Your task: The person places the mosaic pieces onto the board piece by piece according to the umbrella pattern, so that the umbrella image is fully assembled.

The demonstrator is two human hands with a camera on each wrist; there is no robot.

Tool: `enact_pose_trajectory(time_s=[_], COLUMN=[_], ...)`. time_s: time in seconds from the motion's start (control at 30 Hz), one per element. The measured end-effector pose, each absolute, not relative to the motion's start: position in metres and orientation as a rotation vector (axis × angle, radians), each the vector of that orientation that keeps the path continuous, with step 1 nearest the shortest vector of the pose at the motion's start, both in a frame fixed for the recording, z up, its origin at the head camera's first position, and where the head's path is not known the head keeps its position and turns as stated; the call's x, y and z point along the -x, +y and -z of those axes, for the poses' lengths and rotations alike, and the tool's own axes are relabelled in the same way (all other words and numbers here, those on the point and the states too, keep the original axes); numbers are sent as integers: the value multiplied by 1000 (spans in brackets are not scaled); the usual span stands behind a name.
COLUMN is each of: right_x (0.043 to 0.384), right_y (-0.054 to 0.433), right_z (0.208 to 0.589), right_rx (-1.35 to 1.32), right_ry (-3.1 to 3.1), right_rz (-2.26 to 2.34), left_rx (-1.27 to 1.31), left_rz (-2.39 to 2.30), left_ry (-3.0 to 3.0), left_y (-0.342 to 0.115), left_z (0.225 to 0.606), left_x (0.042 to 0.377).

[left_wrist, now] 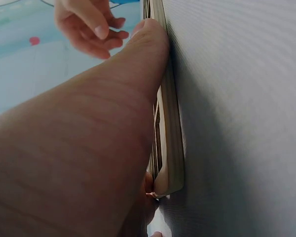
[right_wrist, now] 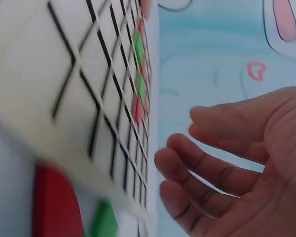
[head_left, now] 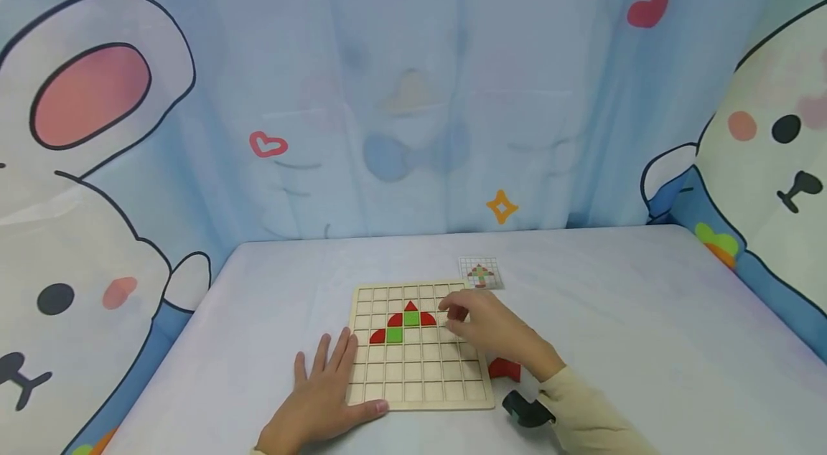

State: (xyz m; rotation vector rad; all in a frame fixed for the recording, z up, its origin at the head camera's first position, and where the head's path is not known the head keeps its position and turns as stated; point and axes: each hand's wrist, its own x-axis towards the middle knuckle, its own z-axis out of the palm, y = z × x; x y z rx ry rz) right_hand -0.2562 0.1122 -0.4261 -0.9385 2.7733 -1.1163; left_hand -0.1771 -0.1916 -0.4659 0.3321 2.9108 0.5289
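Observation:
A wooden grid board [head_left: 421, 373] lies on the table. Set into its upper cells are a red triangle [head_left: 410, 306], green squares [head_left: 411, 319] and several red rounded pieces [head_left: 377, 336]. My left hand [head_left: 321, 392] rests at the board's left front corner with fingers spread along the left side, its thumb [left_wrist: 147, 37] on the front edge. Over the right part of the board hovers my right hand [head_left: 481, 320]; its fingers are loosely bent, and nothing shows between thumb and fingertips in the right wrist view.
Right of the board, partly under my right forearm, lie red pieces [head_left: 505, 369], with a green piece [right_wrist: 104, 219] beside them. A small pattern card [head_left: 481, 273] lies behind the board's far right corner. A black object [head_left: 528, 410] sits by the right sleeve. A blue curtain [head_left: 413, 82] hangs behind the table.

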Motion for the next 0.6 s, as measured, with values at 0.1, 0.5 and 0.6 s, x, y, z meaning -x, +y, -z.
enact_pose_trajectory(time_s=[0.1, 0.5, 0.6], right_x=[256, 262, 264], right_y=[128, 162, 168], right_z=[422, 417, 420], right_rx=[907, 740, 753], right_ry=[2783, 2754, 2754], right_rz=[1103, 909, 852], left_rx=[-333, -331, -336], left_rz=[-541, -559, -569], left_ry=[2907, 2898, 2897], left_y=[-192, -193, -192], left_z=[466, 466, 466], left_x=[178, 178, 177])
